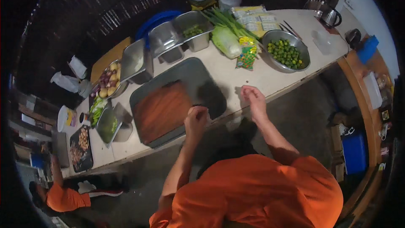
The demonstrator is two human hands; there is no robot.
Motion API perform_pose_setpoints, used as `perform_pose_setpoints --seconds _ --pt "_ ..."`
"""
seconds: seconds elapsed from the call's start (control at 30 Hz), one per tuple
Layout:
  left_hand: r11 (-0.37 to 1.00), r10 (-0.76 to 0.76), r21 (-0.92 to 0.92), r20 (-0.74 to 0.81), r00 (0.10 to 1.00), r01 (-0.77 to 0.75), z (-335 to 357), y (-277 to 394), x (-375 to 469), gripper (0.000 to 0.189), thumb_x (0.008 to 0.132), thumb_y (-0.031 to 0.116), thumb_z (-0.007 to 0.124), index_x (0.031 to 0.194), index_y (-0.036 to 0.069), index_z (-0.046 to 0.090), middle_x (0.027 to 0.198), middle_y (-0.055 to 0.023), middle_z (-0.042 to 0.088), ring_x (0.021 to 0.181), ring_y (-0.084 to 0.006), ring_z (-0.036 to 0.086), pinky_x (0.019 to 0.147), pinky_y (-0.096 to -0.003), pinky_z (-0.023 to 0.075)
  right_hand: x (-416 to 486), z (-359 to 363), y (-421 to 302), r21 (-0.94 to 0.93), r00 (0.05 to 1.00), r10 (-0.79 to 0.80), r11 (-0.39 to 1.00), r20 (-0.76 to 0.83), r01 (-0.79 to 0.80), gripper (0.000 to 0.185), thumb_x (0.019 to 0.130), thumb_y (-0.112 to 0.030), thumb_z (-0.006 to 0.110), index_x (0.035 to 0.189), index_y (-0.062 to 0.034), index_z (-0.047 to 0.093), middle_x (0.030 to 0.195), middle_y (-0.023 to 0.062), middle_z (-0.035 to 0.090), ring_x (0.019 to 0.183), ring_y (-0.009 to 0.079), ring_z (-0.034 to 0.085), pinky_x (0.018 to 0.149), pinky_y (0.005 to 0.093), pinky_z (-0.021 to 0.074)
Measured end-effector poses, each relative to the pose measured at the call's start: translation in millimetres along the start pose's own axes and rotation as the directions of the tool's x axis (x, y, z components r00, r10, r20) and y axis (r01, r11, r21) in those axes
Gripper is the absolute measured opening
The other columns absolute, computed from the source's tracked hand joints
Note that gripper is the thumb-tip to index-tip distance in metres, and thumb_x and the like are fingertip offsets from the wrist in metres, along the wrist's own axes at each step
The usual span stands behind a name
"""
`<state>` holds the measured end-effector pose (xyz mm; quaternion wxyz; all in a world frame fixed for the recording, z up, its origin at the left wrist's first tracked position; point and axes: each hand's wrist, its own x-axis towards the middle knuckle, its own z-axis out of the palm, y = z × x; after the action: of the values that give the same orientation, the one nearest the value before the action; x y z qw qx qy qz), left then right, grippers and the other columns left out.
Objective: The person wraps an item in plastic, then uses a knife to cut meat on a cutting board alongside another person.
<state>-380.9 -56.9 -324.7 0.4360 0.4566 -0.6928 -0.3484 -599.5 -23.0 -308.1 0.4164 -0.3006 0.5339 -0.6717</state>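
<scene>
My left hand (196,117) hovers over the near edge of a dark grey tray (212,95), its fingers curled. Whether anything is pinched in them is hard to see. Inside the tray lies a reddish-brown wooden-looking board (163,110). Farther right, my right hand (254,98) is raised above the table's front edge with bent fingers, and nothing plain shows in it. Beyond that hand are a colourful packet (246,58), a napa cabbage (226,42) and long green onions (223,19). A steel bowl (270,63) of small green citrus fruits (284,52) stands to their right.
Steel pans (200,43) line the table's back, before a blue basin (148,25). Leftward are potatoes and onions (109,80), a tilted steel container (125,131) and a black tray (85,165) with cut pieces. A co-worker (68,199) is at lower left; an electric kettle (329,17) stands far right.
</scene>
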Motion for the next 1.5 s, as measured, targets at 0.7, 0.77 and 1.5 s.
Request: perform_pose_setpoints --seconds 0.7,0.77,1.5 --pt "0.184 -0.479 -0.649 0.597 0.644 0.738 131.2 26.7 64.6 0.047 0.082 0.042 0.044 0.113 0.006 0.042 0.107 -0.0060 0.052 0.097 -0.0182 0.050 0.081 -0.0368 0.0380 114.7 -38.0 -1.3 -0.510 0.947 -0.079 0.827 0.312 0.237 0.020 0.067 -0.014 0.065 0.074 -0.0005 0.053 0.061 0.0066 0.050 0.055 0.0146 0.050 0.052 0.0283 0.0412" --pt "-0.135 -0.118 -0.782 0.623 0.773 0.609 130.1 24.7 61.7 0.036 0.086 0.039 0.037 0.102 0.009 0.048 0.092 -0.0050 0.057 0.088 -0.0191 0.053 0.080 -0.0392 0.0385 96.9 -23.1 -19.6 -0.353 0.866 -0.200 0.853 0.459 0.384 0.020 0.068 -0.015 0.065 0.072 -0.0015 0.050 0.062 0.0075 0.049 0.053 0.0157 0.050 0.052 0.0295 0.0414" --pt "0.896 -0.383 -0.329 -0.237 0.893 0.297 12.7 103.0 82.7 0.016 0.074 0.012 0.060 0.083 0.000 0.054 0.070 0.0003 0.053 0.063 -0.0038 0.044 0.056 -0.0185 0.0362 107.9 57.4 2.1 0.380 0.458 0.228 0.314 0.859 -0.870 0.036 0.087 -0.026 0.029 0.116 -0.0065 0.036 0.120 0.0101 0.040 0.113 0.0241 0.035 0.096 0.0392 0.0269"
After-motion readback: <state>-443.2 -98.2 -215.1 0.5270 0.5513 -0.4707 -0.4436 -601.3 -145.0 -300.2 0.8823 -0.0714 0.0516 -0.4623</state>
